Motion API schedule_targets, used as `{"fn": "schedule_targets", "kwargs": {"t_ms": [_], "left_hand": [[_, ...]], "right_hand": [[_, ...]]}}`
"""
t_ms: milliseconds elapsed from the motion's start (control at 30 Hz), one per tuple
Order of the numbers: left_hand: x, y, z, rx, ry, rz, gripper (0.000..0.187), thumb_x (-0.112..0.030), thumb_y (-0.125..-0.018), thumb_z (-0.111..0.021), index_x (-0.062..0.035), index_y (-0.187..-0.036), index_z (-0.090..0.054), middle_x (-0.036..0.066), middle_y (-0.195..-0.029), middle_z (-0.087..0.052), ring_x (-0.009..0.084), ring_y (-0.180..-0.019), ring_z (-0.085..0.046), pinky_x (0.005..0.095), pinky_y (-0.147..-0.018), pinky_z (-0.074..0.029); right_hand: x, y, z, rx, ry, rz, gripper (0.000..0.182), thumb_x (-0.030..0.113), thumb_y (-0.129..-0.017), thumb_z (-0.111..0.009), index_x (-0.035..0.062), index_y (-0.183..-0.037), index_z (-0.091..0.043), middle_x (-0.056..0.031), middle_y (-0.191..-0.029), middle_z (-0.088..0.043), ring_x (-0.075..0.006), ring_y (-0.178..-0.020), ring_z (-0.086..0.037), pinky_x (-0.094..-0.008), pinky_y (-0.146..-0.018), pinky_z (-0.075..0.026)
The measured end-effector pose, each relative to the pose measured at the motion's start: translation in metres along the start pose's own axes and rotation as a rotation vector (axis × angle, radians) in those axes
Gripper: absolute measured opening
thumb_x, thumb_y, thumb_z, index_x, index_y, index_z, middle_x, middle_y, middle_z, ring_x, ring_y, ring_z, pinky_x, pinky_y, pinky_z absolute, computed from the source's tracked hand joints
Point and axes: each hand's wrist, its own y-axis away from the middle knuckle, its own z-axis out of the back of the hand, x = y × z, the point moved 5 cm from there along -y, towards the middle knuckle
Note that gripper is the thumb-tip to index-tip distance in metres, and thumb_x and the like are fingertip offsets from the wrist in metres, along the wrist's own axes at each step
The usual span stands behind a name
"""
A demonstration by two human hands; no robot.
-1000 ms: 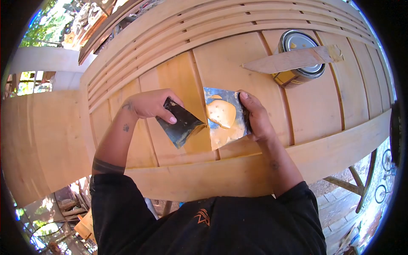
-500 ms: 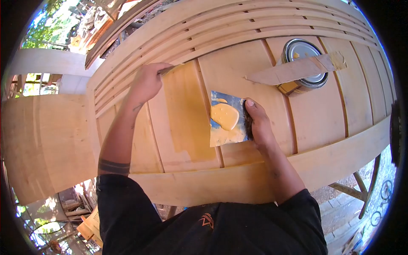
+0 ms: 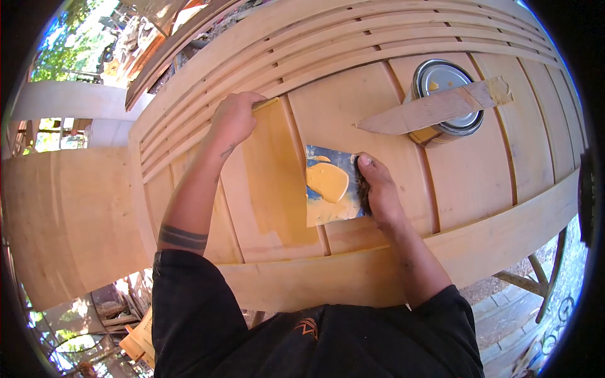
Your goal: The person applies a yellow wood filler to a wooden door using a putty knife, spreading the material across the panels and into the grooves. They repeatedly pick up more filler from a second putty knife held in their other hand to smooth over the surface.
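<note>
My left hand (image 3: 238, 114) is closed on a thin scraper (image 3: 265, 103), its edge coated yellow, at the upper end of a wooden panel. Below it a wide band of yellow filler (image 3: 271, 176) covers much of that panel. In my right hand (image 3: 380, 189) is a flat blue plate (image 3: 315, 211), gripped at its right edge, bearing a thick blob of yellow paste (image 3: 329, 181). The plate hangs over the seam beside the coated panel.
A metal can (image 3: 428, 80) stands on the panels at the upper right, with a pointed wooden stick (image 3: 435, 112) lying across its lid. Narrow slats (image 3: 328, 47) run along the far side. A broad board (image 3: 75, 214) lies at the left.
My left hand has moved slightly right with the scraper, whose yellow edge shows more now. My right hand and the plate have shifted a little down and left.
</note>
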Motion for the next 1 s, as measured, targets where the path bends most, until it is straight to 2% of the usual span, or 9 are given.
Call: {"fn": "schedule_targets", "kwargs": {"t_ms": [267, 367, 467, 667, 767, 867, 933, 1000], "left_hand": [[0.004, -0.007, -0.005, -0.028, 0.039, -0.057, 0.043, 0.015, -0.067, -0.044, -0.0014, -0.1, -0.066, 0.021, -0.096, -0.065, 0.0334, -0.092, -0.064, 0.0354, -0.082, -0.048], [0.001, -0.015, 0.0, 0.028, 0.024, -0.072, 0.045, 0.015, -0.067, -0.043, -0.0017, -0.102, -0.066, 0.02, -0.096, -0.066, 0.0302, -0.091, -0.065, 0.0333, -0.081, -0.049], [0.017, -0.028, -0.007, 0.09, 0.072, -0.066, 0.038, 0.007, -0.068, -0.054, -0.0059, -0.1, -0.068, 0.021, -0.093, -0.065, 0.0346, -0.085, -0.064, 0.0372, -0.076, -0.05], [0.021, -0.035, -0.014, 0.224, 0.155, 0.002, 0.037, 0.005, -0.068, -0.058, -0.0059, -0.102, -0.068, 0.02, -0.096, -0.066, 0.0305, -0.087, -0.065, 0.0347, -0.077, -0.05], [0.009, -0.028, -0.01, 0.31, 0.201, -0.056, 0.039, 0.007, -0.068, -0.056, -0.0065, -0.103, -0.068, 0.019, -0.097, -0.066, 0.0294, -0.09, -0.064, 0.0332, -0.077, -0.05], [-0.013, 0.003, -0.011, 0.401, 0.057, -0.166, 0.041, 0.008, -0.068, -0.054, -0.0074, -0.103, -0.068, 0.017, -0.098, -0.067, 0.0288, -0.09, -0.064, 0.0329, -0.077, -0.05], [-0.015, 0.029, -0.02, 0.39, 0.075, -0.13, 0.04, 0.006, -0.068, -0.053, -0.0084, -0.103, -0.068, 0.016, -0.099, -0.066, 0.0289, -0.09, -0.064, 0.0336, -0.077, -0.05], [-0.023, 0.058, -0.028, 0.391, 0.075, -0.099, 0.04, 0.005, -0.068, -0.053, -0.01, -0.102, -0.069, 0.014, -0.1, -0.066, 0.0301, -0.09, -0.064, 0.0355, -0.079, -0.05]], "right_hand": [[-0.002, 0.0, 0.0, 0.001, 0.033, 0.017, 0.033, 0.03, -0.098, -0.039, 0.0015, -0.093, -0.056, -0.0003, -0.078, -0.053, -0.0076, -0.07, -0.048, -0.024, -0.067, -0.043], [-0.001, 0.001, 0.0, 0.0, 0.033, 0.024, 0.033, 0.03, -0.098, -0.04, 0.0011, -0.094, -0.056, -0.0009, -0.079, -0.055, -0.0081, -0.071, -0.05, -0.0243, -0.068, -0.044], [0.002, 0.003, -0.001, -0.015, 0.029, 0.028, 0.033, 0.03, -0.097, -0.04, 0.0009, -0.096, -0.056, -0.0018, -0.081, -0.058, -0.0088, -0.073, -0.052, -0.0247, -0.069, -0.045], [0.003, 0.001, 0.001, -0.027, 0.016, 0.046, 0.033, 0.029, -0.097, -0.041, 0.0003, -0.098, -0.056, -0.0036, -0.083, -0.059, -0.0098, -0.074, -0.055, -0.0256, -0.07, -0.046], [0.005, 0.001, 0.005, -0.055, 0.017, 0.089, 0.033, 0.03, -0.096, -0.042, -0.0002, -0.099, -0.056, -0.0051, -0.084, -0.06, -0.0112, -0.074, -0.056, -0.0265, -0.069, -0.047], [0.003, -0.005, 0.012, -0.074, -0.07, 0.117, 0.034, 0.029, -0.096, -0.042, -0.001, -0.102, -0.055, -0.0073, -0.089, -0.062, -0.0138, -0.076, -0.059, -0.0281, -0.072, -0.048], [0.004, -0.006, 0.015, -0.053, -0.138, 0.113, 0.035, 0.028, -0.096, -0.041, -0.0021, -0.106, -0.055, -0.0096, -0.095, -0.063, -0.0164, -0.083, -0.062, -0.0297, -0.079, -0.05], [0.008, -0.004, 0.014, -0.032, -0.158, 0.133, 0.033, 0.027, -0.095, -0.042, -0.0018, -0.106, -0.055, -0.01, -0.096, -0.063, -0.0169, -0.083, -0.063, -0.0298, -0.079, -0.05]]}}
